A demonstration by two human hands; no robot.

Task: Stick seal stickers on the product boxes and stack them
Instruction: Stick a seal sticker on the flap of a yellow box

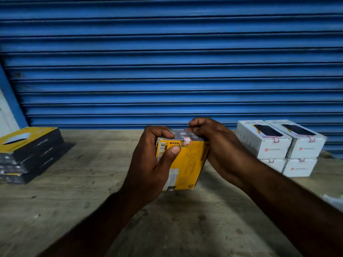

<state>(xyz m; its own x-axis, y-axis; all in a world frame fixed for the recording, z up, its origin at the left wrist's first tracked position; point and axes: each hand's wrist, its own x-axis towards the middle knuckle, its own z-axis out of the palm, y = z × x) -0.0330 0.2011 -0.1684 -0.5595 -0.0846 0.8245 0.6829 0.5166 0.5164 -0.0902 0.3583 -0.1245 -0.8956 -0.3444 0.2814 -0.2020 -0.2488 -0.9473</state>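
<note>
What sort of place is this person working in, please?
Probably a small shop or stockroom used for packing: a blue roller shutter behind a worn wooden table, stacked white product boxes and black-and-yellow boxes on it, and a yellow box being held.

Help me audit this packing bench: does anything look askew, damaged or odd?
Only the stack of black-and-yellow flat boxes at the left: its layers sit staggered, edges not flush. The white cardboard boxes at the right stack squarely.

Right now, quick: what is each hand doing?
Left hand: grips the yellow box, thumb on its face.
Right hand: fingers curled over the same box's top edge.
</note>
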